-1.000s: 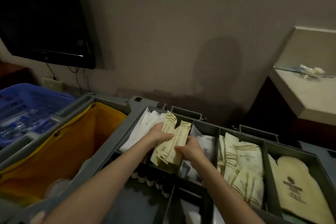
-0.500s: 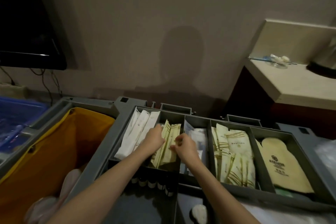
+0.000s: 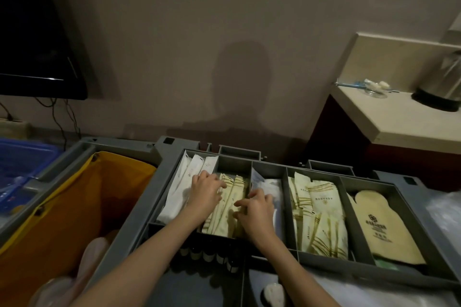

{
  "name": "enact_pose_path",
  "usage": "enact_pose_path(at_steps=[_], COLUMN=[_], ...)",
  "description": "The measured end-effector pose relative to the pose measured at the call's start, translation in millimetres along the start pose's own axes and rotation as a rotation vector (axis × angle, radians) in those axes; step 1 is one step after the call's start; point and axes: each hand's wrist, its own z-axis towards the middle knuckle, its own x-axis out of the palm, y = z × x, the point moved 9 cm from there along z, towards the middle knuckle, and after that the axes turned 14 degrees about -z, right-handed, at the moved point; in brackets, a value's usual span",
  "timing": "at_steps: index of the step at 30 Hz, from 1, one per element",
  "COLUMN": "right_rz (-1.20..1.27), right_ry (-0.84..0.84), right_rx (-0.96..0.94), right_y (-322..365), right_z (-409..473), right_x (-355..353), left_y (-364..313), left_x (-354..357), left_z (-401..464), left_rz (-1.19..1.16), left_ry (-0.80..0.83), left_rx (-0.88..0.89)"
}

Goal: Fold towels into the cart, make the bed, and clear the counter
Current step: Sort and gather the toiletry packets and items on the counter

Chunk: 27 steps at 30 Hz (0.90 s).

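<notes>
A grey cart tray (image 3: 389, 273) with several compartments stands in front of me. Cream striped packets (image 3: 224, 209) lie in its second compartment from the left. My left hand (image 3: 205, 190) rests on their upper left side, fingers spread over them. My right hand (image 3: 255, 209) presses on their right side by the divider, fingers bent. Neither hand lifts a packet. At the right stands a beige counter (image 3: 399, 122) with a kettle (image 3: 441, 87) and a small glass dish (image 3: 375, 87).
White packets (image 3: 184, 187) fill the leftmost compartment. More striped packets (image 3: 319, 217) and cream mitts (image 3: 381, 224) lie to the right. A yellow bag (image 3: 62, 212) hangs on the cart's left, beside a blue basket (image 3: 22, 162). A dark TV (image 3: 32, 40) hangs upper left.
The cream packets, held up between both hands a second ago, now lie down in the compartment. Both hands have lowered onto them. My view has turned to the right.
</notes>
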Motion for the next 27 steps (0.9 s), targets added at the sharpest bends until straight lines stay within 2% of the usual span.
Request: enact_pose_path(at_steps=[4,7,12,19,27], right_rz=[-0.011,0.031,-0.057,-0.323,-0.396], right_ry=[0.090,0.117,-0.006,-0.116,-0.103], right_rx=[-0.026,-0.051,-0.093,0.057,0.224], right_y=[2,-3,-43,-187,-412], right_z=[4,9,13,2,-30], right_x=[13,14,-17,-97,-179], left_y=[8,1,-62,-210,-410], left_x=[13,10,7,62,162], left_z=[-4,-3,14,54,83], left_rz=[0.128,0.149,0.225,0.271,0.262], left_ry=[0.150,0.112,0.048,0.053,0.071], left_rx=[0.036,0.046,0.144,0.309,0.476])
